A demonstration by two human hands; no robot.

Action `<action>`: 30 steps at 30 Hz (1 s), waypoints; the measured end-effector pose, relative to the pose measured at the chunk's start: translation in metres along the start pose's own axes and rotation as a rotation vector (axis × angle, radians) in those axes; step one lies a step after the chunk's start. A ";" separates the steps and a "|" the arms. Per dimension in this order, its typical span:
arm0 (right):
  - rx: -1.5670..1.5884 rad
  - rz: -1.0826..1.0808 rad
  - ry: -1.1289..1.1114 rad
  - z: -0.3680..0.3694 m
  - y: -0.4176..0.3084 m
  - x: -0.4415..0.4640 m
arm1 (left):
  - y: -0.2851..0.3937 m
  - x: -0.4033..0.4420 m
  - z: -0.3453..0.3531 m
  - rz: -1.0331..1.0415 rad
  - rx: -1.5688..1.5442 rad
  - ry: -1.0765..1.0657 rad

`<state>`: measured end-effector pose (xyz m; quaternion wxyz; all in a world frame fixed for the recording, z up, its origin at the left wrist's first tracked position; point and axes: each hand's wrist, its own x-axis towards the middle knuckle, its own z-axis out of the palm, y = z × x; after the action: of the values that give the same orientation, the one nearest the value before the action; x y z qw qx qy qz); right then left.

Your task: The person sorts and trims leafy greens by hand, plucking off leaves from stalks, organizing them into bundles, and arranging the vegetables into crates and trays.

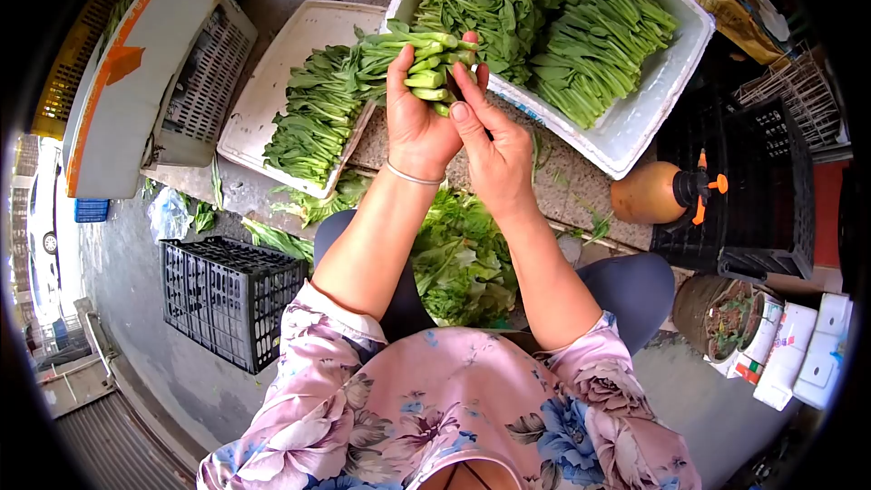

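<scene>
Evidently, head view: left grip [420, 129] is cradling green bunch [372, 63]; right grip [497, 147] is meeting stem ends [427, 79] just beside it, own hold unclear. Neat work probably means keeping bunch snug, ends level, right grip light.

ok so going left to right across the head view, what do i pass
Blue plastic crate → clear plastic bag → choy-sum-like greens on the white tray → left hand → right hand → orange pump sprayer.
</scene>
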<state>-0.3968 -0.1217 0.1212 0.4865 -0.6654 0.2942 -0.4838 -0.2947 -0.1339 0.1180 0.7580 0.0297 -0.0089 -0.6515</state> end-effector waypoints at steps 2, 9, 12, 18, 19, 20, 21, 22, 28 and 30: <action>0.046 0.073 -0.041 -0.004 -0.003 0.003 | 0.001 0.002 -0.003 -0.005 -0.035 -0.038; 0.077 0.030 -0.060 -0.009 0.000 0.001 | -0.003 0.000 0.000 -0.009 -0.025 0.002; 0.129 0.090 -0.050 -0.008 -0.002 0.003 | -0.003 0.001 -0.002 0.001 -0.014 0.004; 0.190 0.119 0.091 0.003 0.008 0.008 | 0.001 0.003 -0.009 0.020 0.061 -0.017; 0.239 0.094 0.098 0.006 0.012 0.009 | 0.003 0.004 -0.010 0.019 0.036 0.004; 0.207 0.062 0.114 0.007 0.013 0.007 | 0.003 0.004 -0.012 0.008 0.019 -0.014; 0.177 0.029 0.130 0.009 0.014 0.007 | 0.004 0.003 -0.010 -0.002 0.004 -0.032; -0.032 -0.152 0.242 0.012 0.021 0.009 | -0.002 0.001 0.003 0.034 0.083 0.048; 0.052 0.051 0.323 -0.001 0.018 -0.004 | 0.005 0.006 0.002 0.051 -0.008 0.075; 0.105 -0.050 0.108 -0.001 0.021 -0.010 | 0.004 0.006 0.004 0.061 0.010 0.046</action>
<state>-0.3998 -0.1206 0.0984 0.4920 -0.6189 0.2777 -0.5458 -0.2901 -0.1389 0.1223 0.7774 0.0484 0.0042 -0.6271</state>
